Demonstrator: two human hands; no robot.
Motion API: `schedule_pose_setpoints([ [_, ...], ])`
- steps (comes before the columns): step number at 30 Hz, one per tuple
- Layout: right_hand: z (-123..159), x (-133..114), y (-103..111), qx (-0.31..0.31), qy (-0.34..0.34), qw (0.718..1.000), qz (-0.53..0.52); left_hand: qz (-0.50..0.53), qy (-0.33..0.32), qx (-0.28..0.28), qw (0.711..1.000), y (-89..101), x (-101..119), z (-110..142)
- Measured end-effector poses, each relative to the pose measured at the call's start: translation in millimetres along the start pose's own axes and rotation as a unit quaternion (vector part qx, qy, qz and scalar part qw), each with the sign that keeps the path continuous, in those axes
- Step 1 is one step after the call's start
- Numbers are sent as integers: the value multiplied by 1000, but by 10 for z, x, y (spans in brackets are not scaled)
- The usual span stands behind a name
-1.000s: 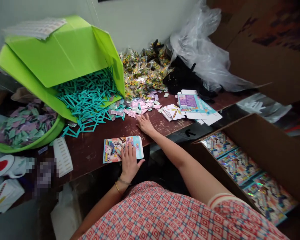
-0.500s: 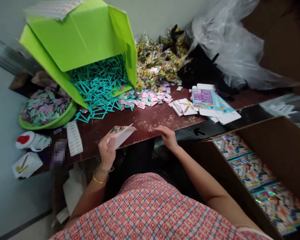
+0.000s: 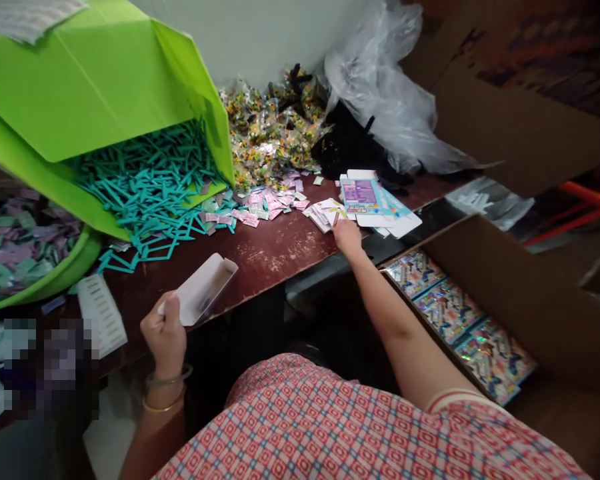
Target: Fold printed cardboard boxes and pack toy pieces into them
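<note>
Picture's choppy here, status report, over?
Left hand gripping open carton. Right hand at cards, grip unclear. Flat boxes close beside cards.

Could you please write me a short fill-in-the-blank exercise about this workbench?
The left hand holds a small open box whose visible sides are plain ____.
The right hand is at the picture cards, to the ____ of the blue-and-purple flattened boxes.
Turquoise sticks spill from a tipped container coloured bright ____.
The cardboard carton of packed boxes is on the person's ____ side.

Missing words: white; left; green; right.
</note>
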State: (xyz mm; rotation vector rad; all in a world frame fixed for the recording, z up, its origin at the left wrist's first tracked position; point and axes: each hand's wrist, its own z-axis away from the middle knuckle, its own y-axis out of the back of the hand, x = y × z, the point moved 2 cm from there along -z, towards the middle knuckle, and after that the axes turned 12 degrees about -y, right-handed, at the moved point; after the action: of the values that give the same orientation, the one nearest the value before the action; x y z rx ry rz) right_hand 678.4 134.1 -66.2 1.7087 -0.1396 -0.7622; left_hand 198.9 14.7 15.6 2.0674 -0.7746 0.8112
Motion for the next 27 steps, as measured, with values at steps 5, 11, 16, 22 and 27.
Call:
schedule_pose_setpoints([
  [5, 60, 91, -110, -35, 49, 997, 50, 10, -19, -19, 1000, -84, 128, 37],
  [11, -87, 50, -119, -44, 33, 998, 39, 28, -39, -45, 998, -98, 206, 18],
  [16, -214, 112, 163, 26, 6, 999, -26, 37, -50, -51, 997, -82, 263, 52],
  [22, -187, 112, 395, 101, 13, 980, -170, 49, -48, -68, 995, -115, 309, 18],
  [27, -148, -80, 179, 79, 53, 989, -113, 65, -56, -55, 995, -128, 339, 1],
])
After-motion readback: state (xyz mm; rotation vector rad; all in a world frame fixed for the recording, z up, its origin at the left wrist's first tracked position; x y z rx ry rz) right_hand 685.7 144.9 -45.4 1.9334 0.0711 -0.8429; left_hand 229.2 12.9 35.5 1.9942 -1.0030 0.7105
